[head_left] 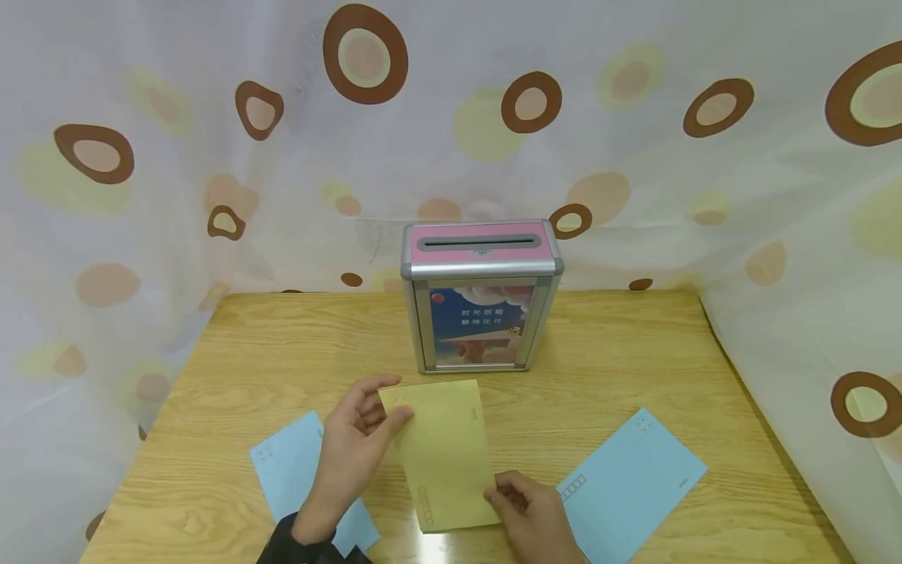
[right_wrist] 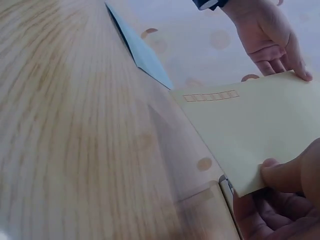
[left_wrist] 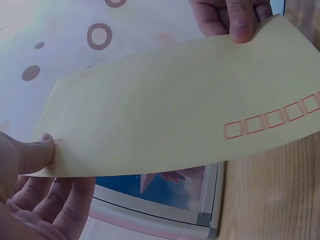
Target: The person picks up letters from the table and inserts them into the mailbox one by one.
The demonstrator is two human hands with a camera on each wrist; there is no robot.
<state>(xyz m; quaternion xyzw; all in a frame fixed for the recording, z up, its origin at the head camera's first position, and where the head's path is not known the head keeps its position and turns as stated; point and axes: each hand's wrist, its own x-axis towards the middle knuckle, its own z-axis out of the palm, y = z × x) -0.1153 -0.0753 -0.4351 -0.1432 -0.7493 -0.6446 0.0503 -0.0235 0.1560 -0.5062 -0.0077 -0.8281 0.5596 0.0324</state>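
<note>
A yellow envelope (head_left: 445, 458) is held up between both hands above the wooden table, its row of red postcode boxes toward the near end. My left hand (head_left: 355, 446) pinches its far left corner, thumb on the front face and fingers behind. With thumb and fingers, my right hand (head_left: 532, 513) grips the near right corner. The left wrist view shows the envelope (left_wrist: 150, 115) bending slightly between the two grips. Just beyond it stands a pink-topped letter box (head_left: 482, 301) with a slot (head_left: 479, 242) in its top and a picture panel on its front.
One blue envelope (head_left: 282, 462) lies on the table (head_left: 317, 337) at the left, partly under the left forearm. Another blue envelope (head_left: 634, 486) lies at the right, beside the right hand. A patterned cloth (head_left: 423, 157) hangs behind and along both sides of the table.
</note>
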